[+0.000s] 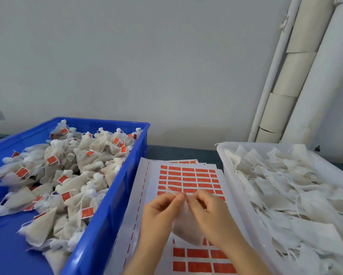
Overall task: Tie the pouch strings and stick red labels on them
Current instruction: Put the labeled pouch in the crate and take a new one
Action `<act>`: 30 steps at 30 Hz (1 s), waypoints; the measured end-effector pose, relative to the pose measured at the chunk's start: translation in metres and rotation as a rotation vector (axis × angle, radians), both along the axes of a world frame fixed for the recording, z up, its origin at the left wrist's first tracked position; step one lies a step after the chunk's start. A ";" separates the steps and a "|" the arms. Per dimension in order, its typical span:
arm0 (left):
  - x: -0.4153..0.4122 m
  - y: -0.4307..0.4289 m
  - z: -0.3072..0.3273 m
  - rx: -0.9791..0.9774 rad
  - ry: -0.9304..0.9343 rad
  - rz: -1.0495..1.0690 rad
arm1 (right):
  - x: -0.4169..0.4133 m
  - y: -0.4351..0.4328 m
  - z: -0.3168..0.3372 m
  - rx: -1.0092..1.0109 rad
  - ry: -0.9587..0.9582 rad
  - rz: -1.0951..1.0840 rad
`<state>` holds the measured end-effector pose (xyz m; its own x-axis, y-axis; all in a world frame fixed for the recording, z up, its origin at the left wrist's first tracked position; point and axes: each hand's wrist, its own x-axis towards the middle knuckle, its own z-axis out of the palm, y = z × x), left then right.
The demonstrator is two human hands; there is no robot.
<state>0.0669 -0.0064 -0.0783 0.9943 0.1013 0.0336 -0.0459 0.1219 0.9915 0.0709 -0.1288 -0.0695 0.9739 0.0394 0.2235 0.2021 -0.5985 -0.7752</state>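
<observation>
A white fabric pouch (186, 225) hangs between my two hands over the sheet of red labels (188, 180). My left hand (159, 213) pinches the pouch's thin white string (171, 190) at the pouch's top, between thumb and fingers. My right hand (206, 211) pinches the string from the other side, fingers curled, touching the left fingertips. The lower part of the pouch hides some labels on the sheet.
A blue crate (111, 205) on the left holds several tied pouches with red labels. A clear plastic bin (232, 181) on the right holds several flat, untied pouches. More label sheets lie under the top one. White pipes lean against the wall at the back right.
</observation>
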 end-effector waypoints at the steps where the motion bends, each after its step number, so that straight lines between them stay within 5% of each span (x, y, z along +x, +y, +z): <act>1: 0.001 0.000 -0.003 0.006 0.004 0.010 | 0.000 0.002 -0.005 0.026 -0.019 -0.008; 12: 0.005 -0.001 -0.017 -0.101 0.076 0.017 | -0.001 0.009 -0.019 0.264 -0.060 0.085; 30: 0.003 0.010 -0.019 0.000 0.004 0.160 | -0.001 0.000 -0.034 0.004 -0.244 0.045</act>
